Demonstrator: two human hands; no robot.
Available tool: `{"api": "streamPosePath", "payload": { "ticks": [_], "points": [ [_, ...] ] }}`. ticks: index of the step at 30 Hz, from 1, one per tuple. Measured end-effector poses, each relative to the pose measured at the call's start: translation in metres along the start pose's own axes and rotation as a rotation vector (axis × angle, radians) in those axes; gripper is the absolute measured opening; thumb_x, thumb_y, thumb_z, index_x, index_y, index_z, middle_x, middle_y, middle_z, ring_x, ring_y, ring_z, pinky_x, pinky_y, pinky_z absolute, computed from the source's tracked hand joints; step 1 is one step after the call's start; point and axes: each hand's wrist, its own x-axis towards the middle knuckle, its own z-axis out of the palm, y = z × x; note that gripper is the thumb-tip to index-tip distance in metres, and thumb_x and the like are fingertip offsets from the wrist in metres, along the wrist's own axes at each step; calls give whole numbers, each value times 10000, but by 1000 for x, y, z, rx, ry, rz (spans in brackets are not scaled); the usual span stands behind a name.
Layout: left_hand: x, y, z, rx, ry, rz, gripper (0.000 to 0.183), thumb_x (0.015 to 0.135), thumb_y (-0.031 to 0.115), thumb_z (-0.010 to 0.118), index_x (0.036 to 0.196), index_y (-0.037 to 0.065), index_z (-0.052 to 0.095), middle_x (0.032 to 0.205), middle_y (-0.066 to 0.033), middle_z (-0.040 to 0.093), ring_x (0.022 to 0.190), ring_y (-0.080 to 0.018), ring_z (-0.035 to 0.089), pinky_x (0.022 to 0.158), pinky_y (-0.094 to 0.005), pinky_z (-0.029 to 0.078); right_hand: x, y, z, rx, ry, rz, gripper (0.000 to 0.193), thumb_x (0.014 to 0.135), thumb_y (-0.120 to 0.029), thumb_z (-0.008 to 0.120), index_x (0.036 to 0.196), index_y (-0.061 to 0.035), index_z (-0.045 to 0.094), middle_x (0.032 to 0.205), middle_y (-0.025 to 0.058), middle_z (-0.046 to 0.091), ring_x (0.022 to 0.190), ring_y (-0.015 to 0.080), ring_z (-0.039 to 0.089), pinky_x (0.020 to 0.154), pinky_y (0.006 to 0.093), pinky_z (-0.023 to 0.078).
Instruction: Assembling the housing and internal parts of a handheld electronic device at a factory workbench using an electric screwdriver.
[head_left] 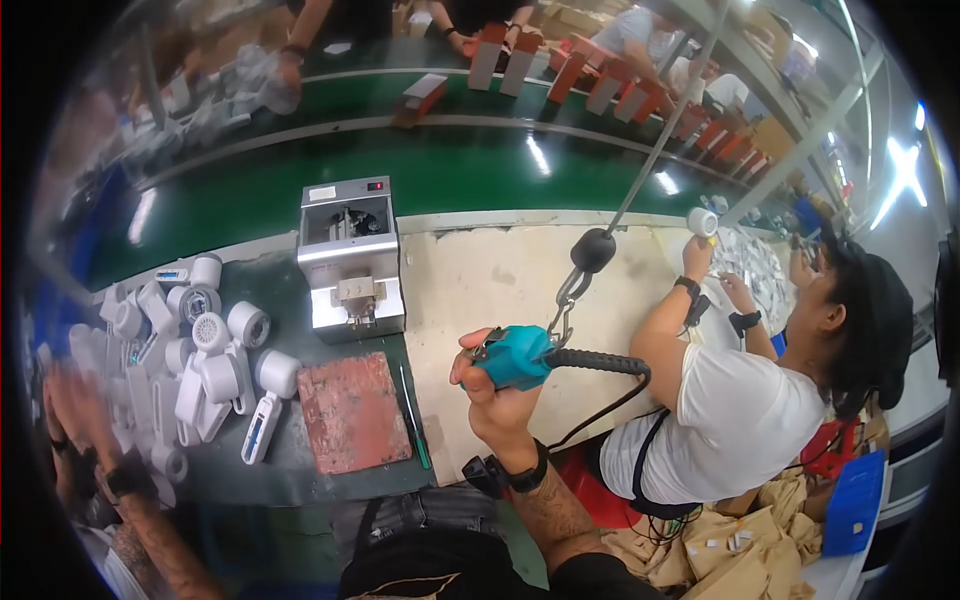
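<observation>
My right hand (495, 400) is wrapped round a teal electric screwdriver (520, 357), which hangs from a hook and has a black coiled cord. My left hand (82, 410) reaches out to the far left, blurred by motion, at the edge of a pile of white handheld fans (221, 378). Whether its fingers hold anything is unclear. One fan (263, 428) lies at the pile's near right side, its handle toward me. Right of the pile is a worn reddish pad (352, 412). A slim screwdriver with a green handle (421, 448) lies beside it.
A metal screw feeder (350, 260) stands behind the pad. A black weight (593, 250) hangs on the cable above the bench. At my right a co-worker in a white shirt (730, 400) holds a white fan part. Beyond runs a green conveyor (450, 170) with orange-and-grey boxes (520, 68).
</observation>
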Motion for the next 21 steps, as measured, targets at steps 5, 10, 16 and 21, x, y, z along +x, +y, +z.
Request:
{"api": "streamPosePath", "payload": {
  "ticks": [5, 10, 16, 21],
  "points": [
    [11, 5, 8, 339, -189, 165, 494, 1013, 187, 555, 1462, 19, 437, 1425, -195, 525, 1309, -292, 508, 1096, -351, 378, 6, 5, -1, -37, 4, -11, 622, 818, -481, 803, 1069, 30, 552, 733, 45, 580, 646, 150, 596, 596, 287, 489],
    [5, 22, 11, 587, -225, 277, 492, 1004, 196, 558, 1450, 16, 450, 1416, -212, 532, 1278, -333, 530, 1073, -379, 393, 12, -2, 1, -75, 0, -10, 585, 856, -451, 784, 1088, 34, 554, 751, 37, 591, 659, 137, 589, 607, 269, 474],
    [-13, 23, 2, 855, -242, 289, 514, 1025, 243, 507, 1475, 7, 431, 1515, -188, 431, 1396, -334, 379, 1156, -424, 289, 23, 12, 5, -78, 6, -25, 470, 876, -301, 800, 1119, 35, 578, 808, 14, 600, 704, 67, 559, 656, 213, 454],
    [-9, -2, -6, 126, -305, 38, 516, 1007, 210, 544, 1463, -11, 446, 1477, -187, 485, 1343, -283, 467, 1130, -349, 335, 36, 15, 18, -127, 15, 7, 354, 873, -219, 800, 1071, 1, 604, 924, 40, 632, 804, 101, 594, 707, 254, 482]
  ]
}}
